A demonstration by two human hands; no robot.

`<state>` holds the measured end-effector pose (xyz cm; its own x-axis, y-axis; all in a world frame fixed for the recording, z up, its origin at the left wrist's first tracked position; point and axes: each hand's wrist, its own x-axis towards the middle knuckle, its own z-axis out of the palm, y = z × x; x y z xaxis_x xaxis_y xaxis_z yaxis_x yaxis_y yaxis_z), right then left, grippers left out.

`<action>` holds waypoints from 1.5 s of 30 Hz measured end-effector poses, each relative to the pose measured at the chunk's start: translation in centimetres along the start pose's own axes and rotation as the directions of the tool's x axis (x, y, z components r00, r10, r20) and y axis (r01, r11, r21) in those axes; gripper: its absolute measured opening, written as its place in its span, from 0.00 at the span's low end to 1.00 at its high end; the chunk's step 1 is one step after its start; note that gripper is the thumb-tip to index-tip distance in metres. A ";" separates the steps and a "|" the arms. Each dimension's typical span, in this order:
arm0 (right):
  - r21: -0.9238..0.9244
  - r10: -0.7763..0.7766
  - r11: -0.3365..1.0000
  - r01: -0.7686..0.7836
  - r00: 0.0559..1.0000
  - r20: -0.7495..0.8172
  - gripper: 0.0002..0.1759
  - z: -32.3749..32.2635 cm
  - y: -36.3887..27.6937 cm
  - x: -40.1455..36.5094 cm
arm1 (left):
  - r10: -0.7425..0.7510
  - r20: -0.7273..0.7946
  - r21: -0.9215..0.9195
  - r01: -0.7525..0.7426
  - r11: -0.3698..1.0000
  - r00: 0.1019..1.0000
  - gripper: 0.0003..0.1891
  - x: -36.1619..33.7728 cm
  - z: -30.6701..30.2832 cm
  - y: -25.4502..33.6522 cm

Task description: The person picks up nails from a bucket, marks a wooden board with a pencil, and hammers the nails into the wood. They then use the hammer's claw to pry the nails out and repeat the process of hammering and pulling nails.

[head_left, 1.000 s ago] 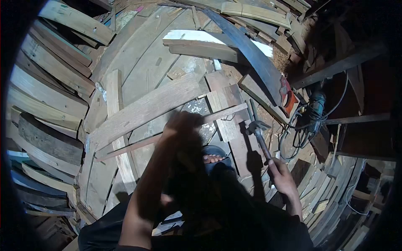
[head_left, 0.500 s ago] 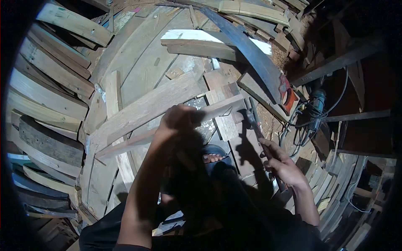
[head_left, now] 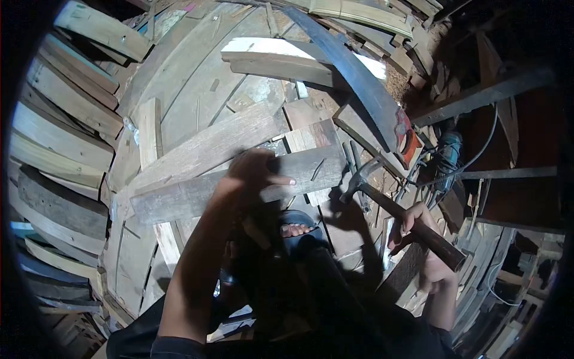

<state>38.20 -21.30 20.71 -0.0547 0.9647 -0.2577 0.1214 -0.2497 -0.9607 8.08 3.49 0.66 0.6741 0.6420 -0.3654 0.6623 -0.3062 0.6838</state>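
A grey wooden plank [head_left: 179,198] lies crosswise in front of me, its wide face up. My left hand [head_left: 251,170] grips it near the middle, the thumb stretched along the face. To the right of that thumb, a thin nail [head_left: 317,169] slants on the plank, its dark shadow close by. My right hand [head_left: 415,227] is wrapped around the wooden handle of a claw hammer [head_left: 385,200]. The hammer's head hangs just beyond the plank's right end, apart from it. Under the plank's right part sits a pale wood block [head_left: 311,136].
A handsaw [head_left: 365,81] with a red-orange handle rests across a white-edged timber [head_left: 281,66]. A corded blue power tool [head_left: 449,152] lies at the right. Curved boat-like ribs [head_left: 66,203] line the left side. My sandalled foot [head_left: 297,230] is just below the plank.
The plank has rolled from its narrow edge to show its wide face, my left hand still on it. The hammer has come up and swung its head into clearer view.
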 end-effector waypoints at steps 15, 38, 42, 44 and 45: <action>0.219 -0.338 0.852 0.476 0.819 -0.463 0.31 -1.6 7.4 6.5 | 0.302 -0.338 0.408 -0.150 0.901 0.891 0.64 -3.7 4.1 -1.5; -0.171 -0.122 0.975 0.144 0.983 0.134 0.31 11.7 -0.5 25.2 | 0.502 -0.527 0.519 -0.208 0.829 0.686 0.65 -4.1 5.7 -3.0; -0.250 -0.210 0.936 0.247 0.964 0.165 0.32 11.2 -4.7 25.0 | 0.429 -0.480 0.505 -0.159 0.848 0.765 0.69 -3.6 6.2 -4.0; -0.219 -0.254 0.934 0.282 0.956 0.149 0.33 11.2 -5.5 25.3 | 0.361 -0.410 0.521 -0.110 0.847 0.837 0.72 -3.7 6.1 -4.2; -0.096 -0.228 0.966 0.240 0.966 0.123 0.34 11.2 -7.2 23.4 | 0.323 -0.379 0.531 -0.082 0.844 0.867 0.72 -3.5 6.0 -4.3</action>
<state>24.94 2.15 20.47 -0.2023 0.9784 -0.0431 0.1995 -0.0019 -0.9799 4.80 -1.67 -4.74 0.6744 0.7244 0.1430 0.6771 -0.6840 0.2716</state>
